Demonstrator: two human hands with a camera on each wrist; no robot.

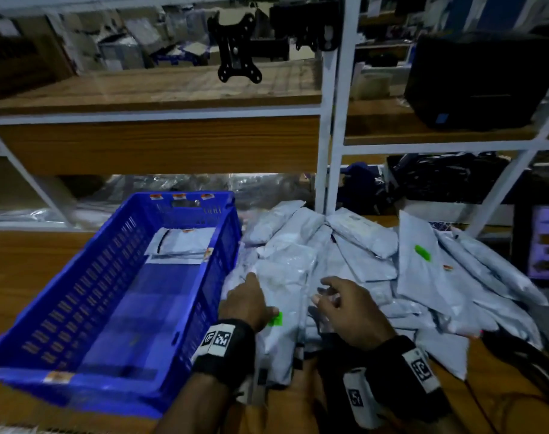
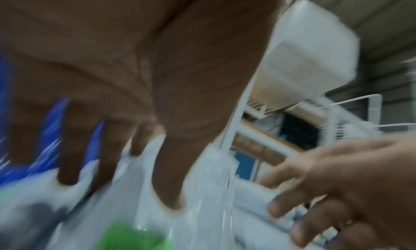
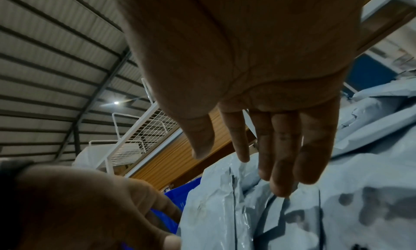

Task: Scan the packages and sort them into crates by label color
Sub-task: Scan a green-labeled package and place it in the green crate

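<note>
glossy grey packages (image 1: pixel 345 258), slatted blue crate (image 1: pixel 116 296)

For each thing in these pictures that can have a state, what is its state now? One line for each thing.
blue crate: upright on the table, mostly empty, one grey package at its far end.
pile of packages: loose, unsorted, right of the crate.
green-label package: on the pile, under the left hand, fingers spread on it.
right hand: relaxed, above the pile, holding nothing.
</note>
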